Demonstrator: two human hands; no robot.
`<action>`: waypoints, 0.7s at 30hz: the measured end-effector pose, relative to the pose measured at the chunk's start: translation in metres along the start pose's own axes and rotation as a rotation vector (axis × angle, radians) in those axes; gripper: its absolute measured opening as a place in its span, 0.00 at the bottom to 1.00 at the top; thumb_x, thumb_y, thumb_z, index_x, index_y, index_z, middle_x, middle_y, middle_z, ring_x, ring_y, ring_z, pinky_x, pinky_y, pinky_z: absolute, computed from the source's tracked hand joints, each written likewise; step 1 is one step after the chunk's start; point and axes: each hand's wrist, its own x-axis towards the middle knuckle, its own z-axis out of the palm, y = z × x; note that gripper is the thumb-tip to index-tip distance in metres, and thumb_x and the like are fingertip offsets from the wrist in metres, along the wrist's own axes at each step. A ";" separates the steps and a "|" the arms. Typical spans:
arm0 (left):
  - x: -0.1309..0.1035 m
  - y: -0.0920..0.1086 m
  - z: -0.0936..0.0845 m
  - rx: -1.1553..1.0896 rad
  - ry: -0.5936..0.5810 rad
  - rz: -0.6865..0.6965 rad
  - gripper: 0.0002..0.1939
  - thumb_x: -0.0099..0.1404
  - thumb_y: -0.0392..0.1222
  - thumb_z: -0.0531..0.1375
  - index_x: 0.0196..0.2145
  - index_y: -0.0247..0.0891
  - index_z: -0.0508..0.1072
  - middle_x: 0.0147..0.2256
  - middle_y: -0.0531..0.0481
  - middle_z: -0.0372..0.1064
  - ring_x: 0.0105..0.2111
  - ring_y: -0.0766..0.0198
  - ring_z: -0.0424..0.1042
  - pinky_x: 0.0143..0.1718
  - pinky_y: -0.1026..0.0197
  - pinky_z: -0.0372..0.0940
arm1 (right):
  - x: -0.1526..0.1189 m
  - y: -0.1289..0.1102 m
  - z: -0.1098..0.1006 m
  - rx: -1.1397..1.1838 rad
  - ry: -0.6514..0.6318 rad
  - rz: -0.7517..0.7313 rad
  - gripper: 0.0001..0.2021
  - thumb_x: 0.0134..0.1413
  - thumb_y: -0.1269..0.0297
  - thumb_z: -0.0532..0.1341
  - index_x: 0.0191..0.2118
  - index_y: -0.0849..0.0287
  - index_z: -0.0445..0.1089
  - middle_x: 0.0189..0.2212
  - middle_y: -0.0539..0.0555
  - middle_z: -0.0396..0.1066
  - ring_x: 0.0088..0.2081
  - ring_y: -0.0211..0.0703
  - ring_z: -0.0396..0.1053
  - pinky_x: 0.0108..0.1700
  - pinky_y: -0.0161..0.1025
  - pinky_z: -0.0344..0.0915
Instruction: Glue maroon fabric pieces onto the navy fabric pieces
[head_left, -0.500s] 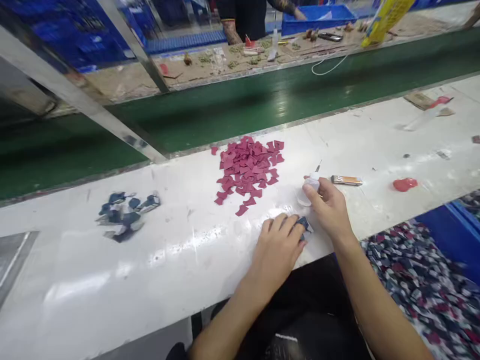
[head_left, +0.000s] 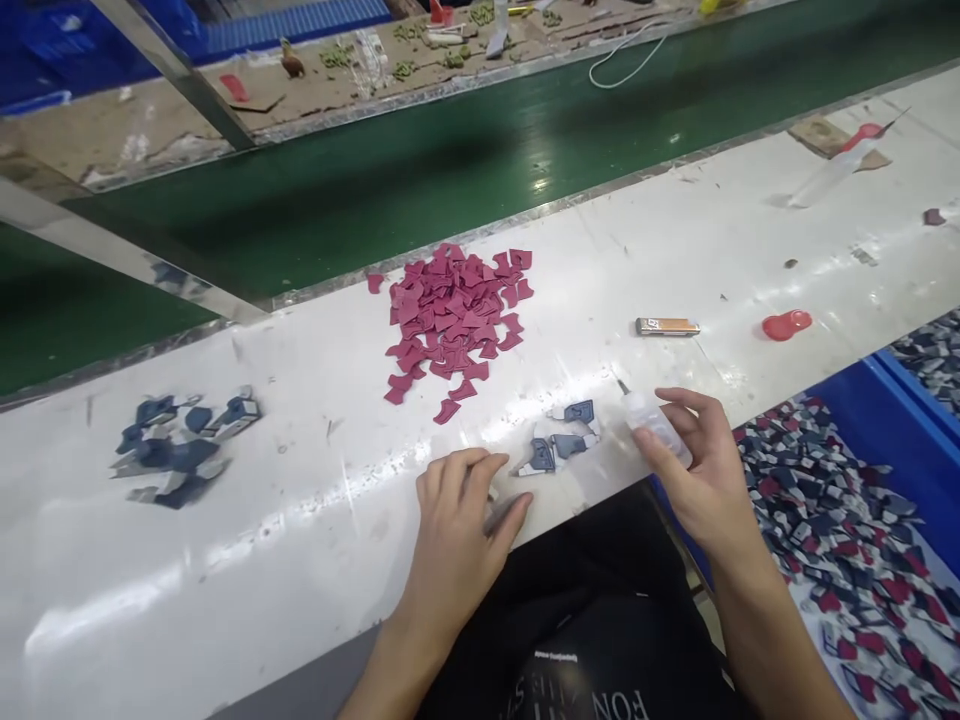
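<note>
From my feed both forearms come up bare from the bottom edge. My left hand lies palm down, fingers loosely spread and a bit curled, thumb sticking out toward the right hand. That one sits higher and off to the side, wrist bent, fingers and thumb curled around a small squeeze bottle.

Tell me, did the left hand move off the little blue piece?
Yes. The left hand slid left, off the blue piece, which now lies uncovered on the white table, nearer the right hand.
</note>
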 end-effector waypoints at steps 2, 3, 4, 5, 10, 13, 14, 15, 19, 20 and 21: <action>0.001 0.001 0.003 0.003 -0.003 -0.020 0.15 0.77 0.42 0.63 0.58 0.44 0.69 0.50 0.46 0.68 0.50 0.52 0.66 0.53 0.48 0.63 | -0.001 -0.002 0.000 0.022 0.003 0.050 0.22 0.62 0.50 0.75 0.54 0.50 0.69 0.43 0.54 0.78 0.38 0.45 0.76 0.35 0.37 0.71; 0.001 0.001 0.003 -0.006 -0.009 -0.031 0.15 0.77 0.42 0.63 0.58 0.44 0.69 0.51 0.46 0.68 0.51 0.52 0.66 0.53 0.48 0.63 | -0.001 -0.003 0.000 0.038 0.001 0.058 0.21 0.61 0.50 0.75 0.52 0.51 0.69 0.42 0.53 0.78 0.36 0.44 0.75 0.34 0.36 0.70; 0.001 0.001 0.002 -0.019 -0.013 -0.044 0.16 0.76 0.42 0.63 0.58 0.44 0.69 0.51 0.45 0.67 0.51 0.52 0.65 0.54 0.48 0.63 | -0.001 -0.003 0.000 0.053 0.003 0.054 0.21 0.61 0.50 0.75 0.50 0.51 0.69 0.40 0.52 0.78 0.34 0.43 0.74 0.32 0.35 0.68; 0.000 0.000 0.001 -0.033 -0.013 -0.055 0.16 0.76 0.42 0.64 0.59 0.44 0.69 0.52 0.45 0.67 0.52 0.52 0.65 0.55 0.48 0.63 | 0.000 -0.004 0.000 0.069 0.005 0.051 0.20 0.60 0.50 0.75 0.50 0.51 0.69 0.38 0.52 0.77 0.33 0.42 0.73 0.30 0.35 0.67; -0.014 -0.007 -0.011 -0.025 0.003 -0.052 0.11 0.76 0.39 0.65 0.53 0.44 0.71 0.47 0.49 0.69 0.50 0.55 0.66 0.54 0.52 0.62 | 0.003 0.001 0.005 0.116 0.008 0.068 0.19 0.61 0.50 0.75 0.49 0.53 0.72 0.40 0.54 0.79 0.28 0.38 0.68 0.26 0.34 0.61; -0.016 -0.010 -0.014 -0.008 0.018 -0.011 0.06 0.77 0.36 0.62 0.48 0.44 0.72 0.44 0.51 0.72 0.46 0.58 0.69 0.52 0.53 0.61 | 0.004 0.004 0.008 0.145 0.017 0.071 0.18 0.62 0.51 0.75 0.49 0.53 0.73 0.39 0.53 0.80 0.26 0.36 0.66 0.26 0.34 0.63; -0.014 -0.012 -0.016 0.000 0.027 -0.001 0.05 0.78 0.36 0.62 0.48 0.44 0.72 0.43 0.52 0.73 0.45 0.59 0.70 0.50 0.54 0.61 | 0.004 0.004 0.009 0.160 0.019 0.072 0.17 0.62 0.51 0.74 0.49 0.53 0.73 0.37 0.52 0.79 0.25 0.36 0.65 0.27 0.34 0.63; -0.012 -0.014 -0.018 0.016 0.042 0.004 0.04 0.78 0.36 0.61 0.48 0.44 0.72 0.42 0.52 0.74 0.44 0.59 0.70 0.50 0.54 0.62 | 0.004 0.005 0.009 0.172 0.021 0.074 0.17 0.63 0.51 0.74 0.49 0.52 0.74 0.36 0.52 0.79 0.25 0.36 0.65 0.26 0.34 0.64; -0.001 -0.036 -0.035 0.206 0.220 -0.069 0.02 0.78 0.41 0.60 0.45 0.42 0.73 0.40 0.47 0.76 0.42 0.52 0.72 0.46 0.49 0.65 | 0.002 0.006 0.006 0.166 0.032 0.068 0.17 0.63 0.51 0.74 0.50 0.53 0.77 0.35 0.52 0.78 0.25 0.36 0.65 0.25 0.33 0.62; 0.001 -0.043 -0.040 0.278 0.264 -0.120 0.05 0.78 0.43 0.60 0.44 0.41 0.74 0.39 0.45 0.76 0.42 0.49 0.72 0.46 0.47 0.65 | 0.001 0.006 0.005 0.174 0.037 0.063 0.17 0.63 0.51 0.75 0.50 0.53 0.79 0.36 0.52 0.78 0.26 0.35 0.65 0.25 0.33 0.62; 0.002 -0.049 -0.045 0.345 0.296 -0.182 0.08 0.78 0.45 0.59 0.42 0.41 0.75 0.39 0.43 0.76 0.43 0.45 0.72 0.46 0.44 0.66 | 0.000 0.007 0.004 0.196 0.043 0.059 0.16 0.62 0.52 0.76 0.50 0.53 0.79 0.35 0.52 0.77 0.26 0.35 0.64 0.26 0.33 0.62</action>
